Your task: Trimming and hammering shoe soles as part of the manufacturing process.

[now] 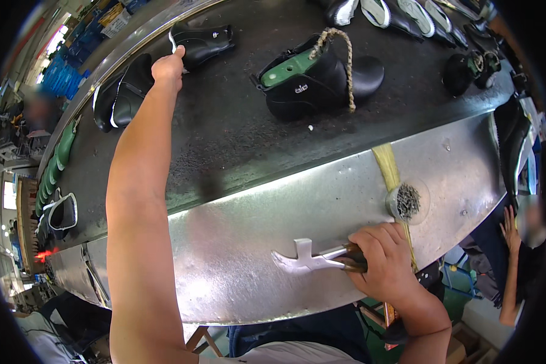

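Stretched far out over the dark belt, my left hand point(168, 68) is closed on the white-lined edge of a black shoe upper point(207, 47). Other black uppers point(124, 91) lie just left of that hand. My right hand point(382, 258) grips the handles of metal lasting pincers point(306, 258) with a hammer-like knob, low over the metal ledge. In the middle of the belt sits a black boot upper point(303, 91) on a green last point(288, 70), a twisted rope looped from its top over the toe.
A round dish of small nails point(408, 202) stands on the metal ledge point(255, 242), beside yellow tape point(385, 164). More black uppers point(406, 18) lie at the far right, green lasts point(60, 151) at the left. Another person's hand point(511, 230) shows at the right edge.
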`<state>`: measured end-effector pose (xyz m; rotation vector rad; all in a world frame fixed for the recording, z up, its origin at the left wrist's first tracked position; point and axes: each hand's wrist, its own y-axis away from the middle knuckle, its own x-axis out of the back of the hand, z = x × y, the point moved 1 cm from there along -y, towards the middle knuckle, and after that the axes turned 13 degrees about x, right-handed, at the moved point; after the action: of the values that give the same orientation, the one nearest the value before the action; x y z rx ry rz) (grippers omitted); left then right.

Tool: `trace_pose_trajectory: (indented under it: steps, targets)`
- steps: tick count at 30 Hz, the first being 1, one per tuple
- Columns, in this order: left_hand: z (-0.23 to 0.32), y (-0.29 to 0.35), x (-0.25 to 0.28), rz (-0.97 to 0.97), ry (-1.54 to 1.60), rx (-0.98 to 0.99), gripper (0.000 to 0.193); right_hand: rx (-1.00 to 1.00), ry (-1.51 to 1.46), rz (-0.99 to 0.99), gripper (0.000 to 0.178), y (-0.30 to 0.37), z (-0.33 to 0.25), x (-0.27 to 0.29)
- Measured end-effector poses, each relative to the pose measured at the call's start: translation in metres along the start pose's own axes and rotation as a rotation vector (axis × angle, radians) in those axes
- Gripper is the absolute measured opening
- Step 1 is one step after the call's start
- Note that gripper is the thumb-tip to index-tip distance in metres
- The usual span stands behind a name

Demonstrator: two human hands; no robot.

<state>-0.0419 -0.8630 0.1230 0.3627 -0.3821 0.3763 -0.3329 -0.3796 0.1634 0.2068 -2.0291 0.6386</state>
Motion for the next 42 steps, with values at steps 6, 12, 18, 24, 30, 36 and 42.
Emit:
trace_pose_trajectory:
  steps: [6, 12, 18, 24, 30, 36, 42]
  targets:
    - [-0.015, 0.055, 0.042, -0.169, 0.491, 0.190, 0.044, 0.041, -0.018, 0.066, 0.054, 0.000, -0.008, -0.003]
    - [-0.061, 0.174, 0.194, -0.611, 0.399, 0.013, 0.021, 0.040, 0.006, 0.129, 0.044, 0.008, -0.017, -0.007]
    - [-0.146, 0.304, 0.346, -0.674, 0.275, -0.142, 0.013, 0.081, 0.060, 0.216, 0.038, 0.012, -0.026, -0.016]
    - [-0.202, 0.367, 0.385, -0.422, -0.164, -0.059, 0.028, 0.119, 0.192, 0.321, 0.037, 0.021, -0.026, -0.019]
    - [-0.129, 0.423, 0.291, 0.064, -0.752, -0.490, 0.082, 0.062, 0.124, 0.390, 0.033, 0.098, -0.131, -0.040]
    - [-0.128, 0.357, 0.290, -0.193, -0.592, -0.142, 0.096, -0.346, -1.074, -0.201, 0.030, 0.154, -0.228, -0.073]
    - [-0.126, 0.373, 0.280, -0.281, -0.481, -0.061, 0.093, -0.214, -0.821, -0.156, 0.034, 0.090, -0.228, -0.080]
